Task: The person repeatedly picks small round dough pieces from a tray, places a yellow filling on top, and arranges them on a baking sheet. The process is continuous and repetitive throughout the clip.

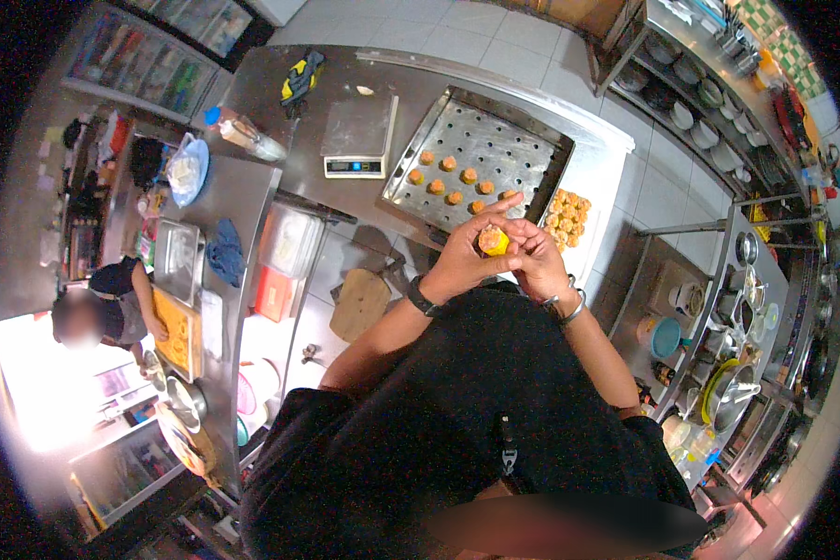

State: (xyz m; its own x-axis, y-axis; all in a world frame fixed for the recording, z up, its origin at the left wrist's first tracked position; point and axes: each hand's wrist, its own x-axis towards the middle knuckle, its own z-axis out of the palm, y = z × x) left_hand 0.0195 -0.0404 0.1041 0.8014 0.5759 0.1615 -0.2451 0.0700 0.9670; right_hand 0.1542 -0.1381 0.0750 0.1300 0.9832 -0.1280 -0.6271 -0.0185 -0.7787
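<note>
Between my two hands, near the front edge of the perforated metal tray (523,135), is a small dumpling (493,242) with a yellow wrapper and pale orange filling on top. My left hand (465,257) cups it from the left, fingers curled round its side. From the right, the bent fingers of my right hand (538,265) press against the wrapper. Several similar dumplings (469,175) stand upright in loose rows on the tray. Right of the tray, several orange pieces (567,213) sit close together on a white surface, partly hidden by my right hand.
A digital scale (357,140) sits left of the tray, with a yellow-and-black cloth item (302,79) behind it. A clear bottle with a blue cap (245,133) lies farther left. Another person (121,299) works at the left counter. Dish shelves (700,93) stand at the right.
</note>
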